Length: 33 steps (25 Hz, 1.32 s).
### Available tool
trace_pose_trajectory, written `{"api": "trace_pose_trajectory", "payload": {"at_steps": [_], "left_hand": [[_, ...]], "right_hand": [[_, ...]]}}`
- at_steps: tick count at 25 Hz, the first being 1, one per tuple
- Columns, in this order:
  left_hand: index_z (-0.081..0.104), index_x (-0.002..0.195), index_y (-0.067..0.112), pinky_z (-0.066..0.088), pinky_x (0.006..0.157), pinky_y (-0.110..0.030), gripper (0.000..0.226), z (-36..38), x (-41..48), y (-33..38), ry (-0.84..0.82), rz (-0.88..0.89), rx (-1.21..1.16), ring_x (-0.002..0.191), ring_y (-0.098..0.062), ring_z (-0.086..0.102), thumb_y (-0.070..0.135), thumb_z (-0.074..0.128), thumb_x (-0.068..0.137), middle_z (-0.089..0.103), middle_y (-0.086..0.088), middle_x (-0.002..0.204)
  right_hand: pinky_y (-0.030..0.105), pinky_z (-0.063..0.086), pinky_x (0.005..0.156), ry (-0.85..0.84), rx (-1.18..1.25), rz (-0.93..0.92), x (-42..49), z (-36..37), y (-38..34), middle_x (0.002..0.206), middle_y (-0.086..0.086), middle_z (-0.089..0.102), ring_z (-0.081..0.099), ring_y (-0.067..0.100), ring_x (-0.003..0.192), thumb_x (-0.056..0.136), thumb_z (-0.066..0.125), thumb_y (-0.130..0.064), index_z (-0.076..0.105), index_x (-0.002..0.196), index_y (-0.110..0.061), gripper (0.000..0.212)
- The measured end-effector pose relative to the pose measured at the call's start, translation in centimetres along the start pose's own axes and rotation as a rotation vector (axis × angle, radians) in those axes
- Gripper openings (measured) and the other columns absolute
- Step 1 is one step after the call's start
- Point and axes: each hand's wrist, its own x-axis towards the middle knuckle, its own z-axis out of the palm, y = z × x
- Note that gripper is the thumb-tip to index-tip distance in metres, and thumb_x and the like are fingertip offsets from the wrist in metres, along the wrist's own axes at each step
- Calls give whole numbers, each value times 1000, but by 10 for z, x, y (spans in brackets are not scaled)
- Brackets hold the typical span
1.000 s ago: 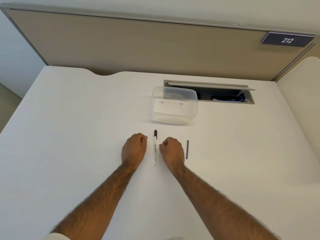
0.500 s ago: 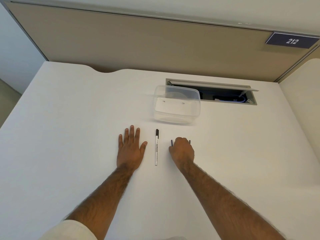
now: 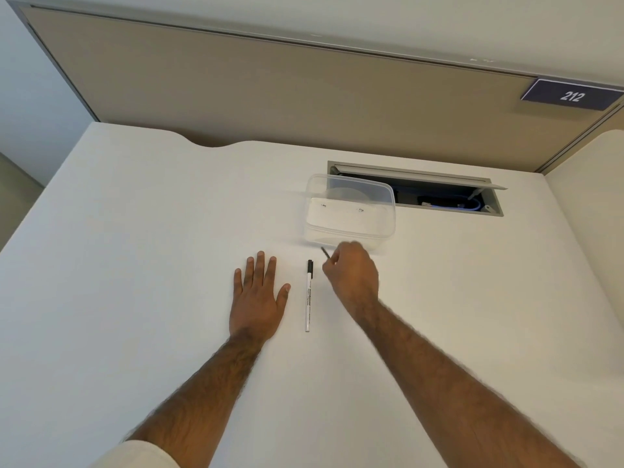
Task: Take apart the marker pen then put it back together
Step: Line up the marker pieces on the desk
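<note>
A white marker pen [image 3: 308, 296] with a black tip end lies lengthwise on the white desk [image 3: 135, 265], black end pointing away from me. My left hand [image 3: 258, 296] rests flat on the desk to the pen's left, fingers straight and spread. My right hand [image 3: 351, 273] is lifted just right of the pen's far end and pinches a thin dark stick [image 3: 326, 254], which pokes out up and to the left from my fingers. Most of the stick is hidden inside the hand.
A clear plastic container [image 3: 349, 211] stands just beyond my right hand. Behind it is an open cable hatch [image 3: 439, 197] in the desk with blue cables inside. A beige partition [image 3: 270, 89] with a "212" sign [image 3: 570, 95] closes the far edge.
My left hand opened from a fist and lies flat. My right hand moved right, picked up the thin dark stick from the desk and lifted it toward the pen's far end.
</note>
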Motion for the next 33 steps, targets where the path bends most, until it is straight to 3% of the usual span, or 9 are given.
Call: {"api": "trace_pose_trajectory", "payload": {"at_steps": [4, 9, 15, 18, 23, 27, 33], "left_hand": [[6, 161, 23, 5, 126, -49, 68, 0, -1, 0, -6, 0, 4, 157, -23, -1, 55, 16, 101, -2, -2, 170], [4, 161, 24, 4, 127, -48, 68, 0, 0, -1, -6, -4, 3, 157, -21, -4, 54, 16, 102, -3, -1, 170], [5, 161, 24, 4, 127, -48, 67, -1, 1, 0, -6, -7, 5, 157, -21, -4, 53, 17, 102, -3, -1, 170], [4, 161, 24, 4, 127, -48, 67, -1, 1, -1, -14, -6, 12, 157, -21, -4, 53, 18, 102, -4, -1, 170], [5, 161, 24, 4, 127, -48, 67, -1, 1, -1, -6, -1, 9, 157, -22, -3, 54, 19, 102, -4, -1, 170], [3, 161, 24, 3, 127, -48, 68, 0, 0, -1, -10, 0, 8, 157, -21, -5, 54, 18, 102, -5, -2, 170], [4, 161, 23, 2, 127, -48, 69, -2, 0, -1, -25, 4, 18, 157, -22, -4, 55, 15, 101, -4, -3, 170]], "right_hand": [[36, 47, 70, 75, -211, -219, 57, -37, -12, 102, 11, 59, 62, 32, 87, 90, 52, -15, 65, 97, -7, 17], [34, 46, 64, 17, -418, -299, 111, -41, -3, 101, 11, 61, 57, 28, 78, 91, 51, -9, 66, 98, -7, 17], [35, 53, 72, -25, -480, -361, 133, -33, 7, 106, 9, 62, 62, 26, 87, 95, 56, -18, 68, 107, -9, 19], [38, 52, 77, -20, -382, -326, 133, -41, 5, 112, 10, 61, 63, 30, 96, 95, 56, -23, 68, 105, -10, 20], [39, 52, 72, 83, -145, -341, 80, -40, -7, 102, 9, 59, 61, 30, 89, 95, 52, -22, 65, 93, -11, 17], [38, 50, 75, -61, -33, -259, 3, 8, -8, 102, 7, 58, 61, 28, 92, 94, 51, -27, 63, 94, -13, 18], [36, 48, 82, -251, -74, -26, -43, 53, 5, 113, 6, 58, 61, 27, 104, 93, 56, -42, 61, 109, -12, 35]]}}
